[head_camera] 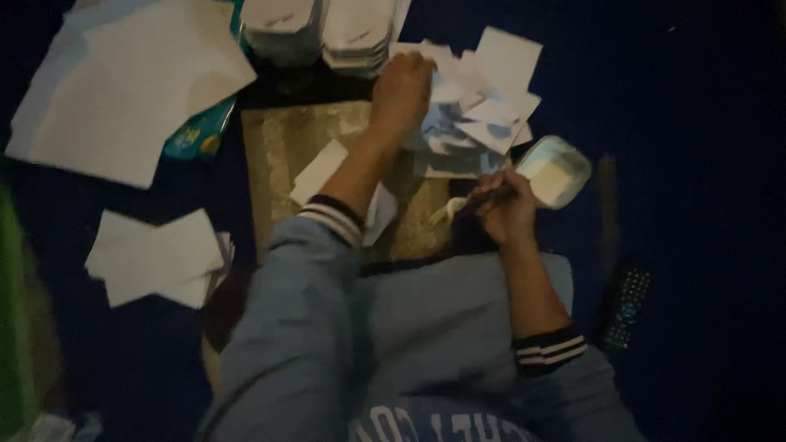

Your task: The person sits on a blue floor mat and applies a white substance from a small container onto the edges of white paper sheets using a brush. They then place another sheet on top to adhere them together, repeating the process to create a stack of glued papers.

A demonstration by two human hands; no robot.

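Head view, dim and blurred. The left hand (401,90) reached forward and rested on a loose pile of cut paper pieces (479,115), fingers curled down onto the top sheets; whether they actually pinched one, cannot tell. The right hand (506,211) was closed around a thin brush-like stick (471,203), pale tip pointing left over the brown board (282,155), just beside a small tub of pale paste (555,170).

1 white piece (319,170) lay on the board near the left forearm. 2 neat stacks of folded white items (323,29) stood at the board's far edge, touching each other. Large white sheets (123,90) lay far left, over a teal packet (196,135). More folded paper (160,255) lay lower left. A remote control (626,307) sat on the dark blue floor (696,123) to the right.

Judged progress: partway. The 2 stacks looked finished; the loose pile and big sheets looked still unprocessed, so plenty remained.
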